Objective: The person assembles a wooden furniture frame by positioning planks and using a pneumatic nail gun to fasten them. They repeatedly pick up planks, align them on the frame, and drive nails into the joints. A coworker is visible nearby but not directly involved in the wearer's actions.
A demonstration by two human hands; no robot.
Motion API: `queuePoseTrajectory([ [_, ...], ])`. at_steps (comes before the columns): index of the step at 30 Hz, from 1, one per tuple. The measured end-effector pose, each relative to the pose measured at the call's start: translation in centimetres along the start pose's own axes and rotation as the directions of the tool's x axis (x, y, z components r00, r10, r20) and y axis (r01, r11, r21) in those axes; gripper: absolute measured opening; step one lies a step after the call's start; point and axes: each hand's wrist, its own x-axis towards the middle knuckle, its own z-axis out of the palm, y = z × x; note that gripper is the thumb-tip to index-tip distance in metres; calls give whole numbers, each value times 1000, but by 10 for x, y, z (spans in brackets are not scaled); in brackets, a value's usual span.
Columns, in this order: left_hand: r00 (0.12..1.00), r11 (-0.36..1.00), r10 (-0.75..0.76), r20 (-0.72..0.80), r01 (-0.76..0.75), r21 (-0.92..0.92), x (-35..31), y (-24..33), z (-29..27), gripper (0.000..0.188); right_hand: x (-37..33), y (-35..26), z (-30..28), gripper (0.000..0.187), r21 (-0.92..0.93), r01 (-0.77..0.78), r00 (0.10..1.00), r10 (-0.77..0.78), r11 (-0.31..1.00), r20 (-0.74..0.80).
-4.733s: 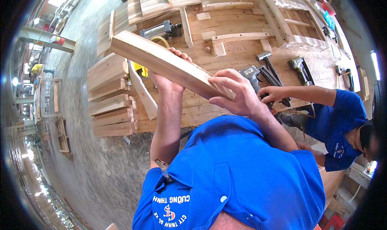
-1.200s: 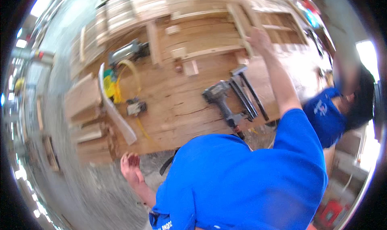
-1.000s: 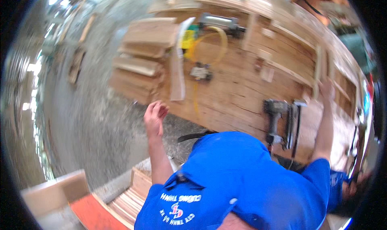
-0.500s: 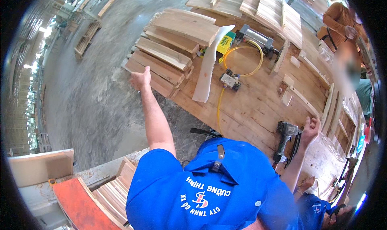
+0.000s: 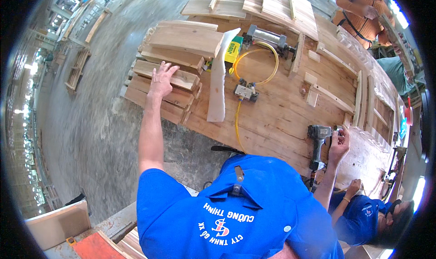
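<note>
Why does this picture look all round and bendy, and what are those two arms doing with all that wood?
A camera on a person's head looks down through a very wide lens, which bends straight edges. The blue shirt and both arms belong to that person. The left hand, fingers spread, reaches onto a stack of wooden planks at the end of a big wooden workbench. The right hand rests at a nail gun standing on the bench; whether it grips it is unclear. A yellow hose curls nearby, beside a pale curved board. Another person in blue crouches below.
</note>
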Motion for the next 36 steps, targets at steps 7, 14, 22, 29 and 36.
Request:
queuePoseTrajectory([
  [7, 852, 940, 113, -512, -259, -223, 2, 16, -94, 69, -15, -8, -18, 38, 140, -66, 994, 77, 988, -77],
  [14, 774, -679, 55, -631, -434, -592, -10, 105, -166, 85, -13, -57, -8, 30, 361, -73, 996, 52, 930, 68],
  [22, 884, -955, 114, -453, -27, -295, -12, 279, -115, 91, -32, -193, 32, 52, 410, 201, 753, -408, 890, 516],
  [29, 843, -952, 223, -490, 79, -297, -25, 332, -112, 99, -57, -180, 51, 67, 510, -90, 613, -357, 855, 705],
  [36, 858, -937, 233, -457, 73, -341, -30, 336, -116, 89, -67, -182, 49, 38, 611, -465, 580, -300, 641, 757],
])
